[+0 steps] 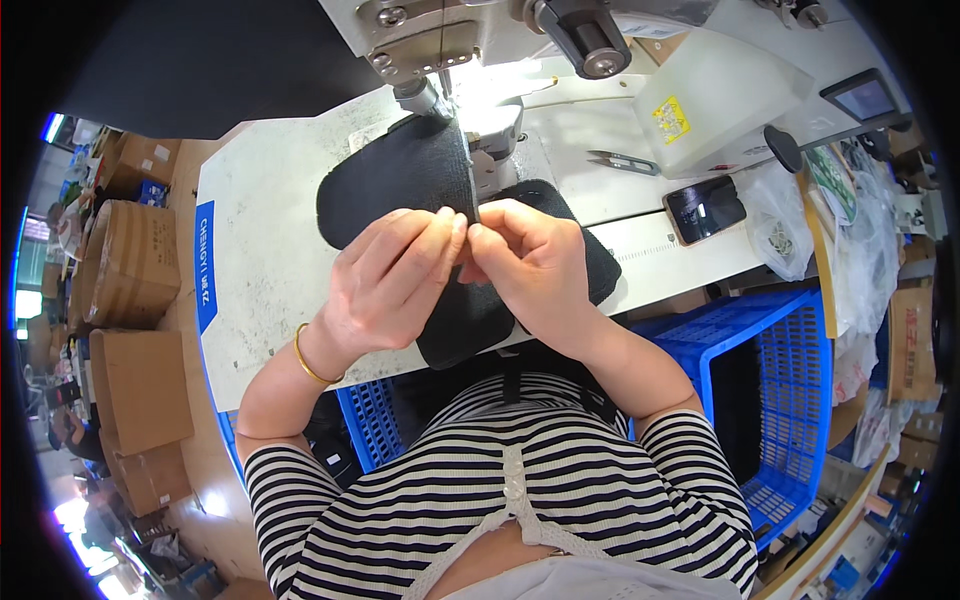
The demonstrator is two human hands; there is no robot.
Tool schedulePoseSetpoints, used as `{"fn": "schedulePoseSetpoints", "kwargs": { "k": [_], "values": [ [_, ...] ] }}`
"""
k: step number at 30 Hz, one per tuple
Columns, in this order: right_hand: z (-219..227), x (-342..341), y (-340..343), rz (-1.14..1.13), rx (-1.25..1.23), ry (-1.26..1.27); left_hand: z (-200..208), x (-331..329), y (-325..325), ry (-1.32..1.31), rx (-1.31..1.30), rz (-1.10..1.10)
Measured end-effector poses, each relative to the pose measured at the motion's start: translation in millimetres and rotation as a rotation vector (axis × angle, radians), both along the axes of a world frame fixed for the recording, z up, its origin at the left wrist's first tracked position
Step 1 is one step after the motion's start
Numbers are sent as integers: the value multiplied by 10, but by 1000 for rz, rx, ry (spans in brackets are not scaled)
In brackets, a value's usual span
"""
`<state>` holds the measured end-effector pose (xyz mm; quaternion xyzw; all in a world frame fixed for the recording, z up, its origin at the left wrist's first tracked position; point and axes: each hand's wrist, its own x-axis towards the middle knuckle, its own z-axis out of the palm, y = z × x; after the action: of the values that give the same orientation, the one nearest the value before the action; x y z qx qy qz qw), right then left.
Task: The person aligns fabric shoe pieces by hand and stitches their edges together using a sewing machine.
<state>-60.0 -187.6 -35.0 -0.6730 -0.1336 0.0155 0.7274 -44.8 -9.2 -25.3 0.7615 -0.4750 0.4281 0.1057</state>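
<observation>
A black fabric piece with rounded corners (390, 178) lies on the white sewing machine bed, its far end at the presser foot (424, 98). My left hand (400, 278) is closed, thumb and fingers pinched at the near edge of the fabric. Close beside it, my right hand (532, 268) is closed too, with thumb and forefinger pinched at the same edge. The fingertips nearly meet and hide the exact spot gripped. Below my hands hangs a further black fabric part (466, 325), and another black rounded piece (602, 266) shows behind my right hand.
Thread snips (622, 162) and a black phone (704, 209) lie on the table at right, with a clear plastic bag (778, 232) next to them. A blue crate (790, 400) stands at lower right. Cardboard boxes (140, 262) line the floor at left.
</observation>
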Motion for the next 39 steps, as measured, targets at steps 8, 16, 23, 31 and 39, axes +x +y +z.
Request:
{"fn": "schedulePoseSetpoints", "kwargs": {
  "k": [8, 16, 23, 31, 39],
  "values": [
    [27, 97, 11, 10, 156, 117, -37, 56, -24, -59, -76, 115],
    [19, 343, 40, 13, 192, 49, 25, 270, -61, -68, -109, 119],
    [3, 426, 98, 23, 245, 22, 73, 489, 11, -97, -104, 99],
    [-82, 316, 17, 47, 224, 95, 42, 629, 12, -127, -130, 143],
    [-79, 275, 48, 86, 220, 122, 50, 543, -89, -61, -121, 243]
  ]
}}
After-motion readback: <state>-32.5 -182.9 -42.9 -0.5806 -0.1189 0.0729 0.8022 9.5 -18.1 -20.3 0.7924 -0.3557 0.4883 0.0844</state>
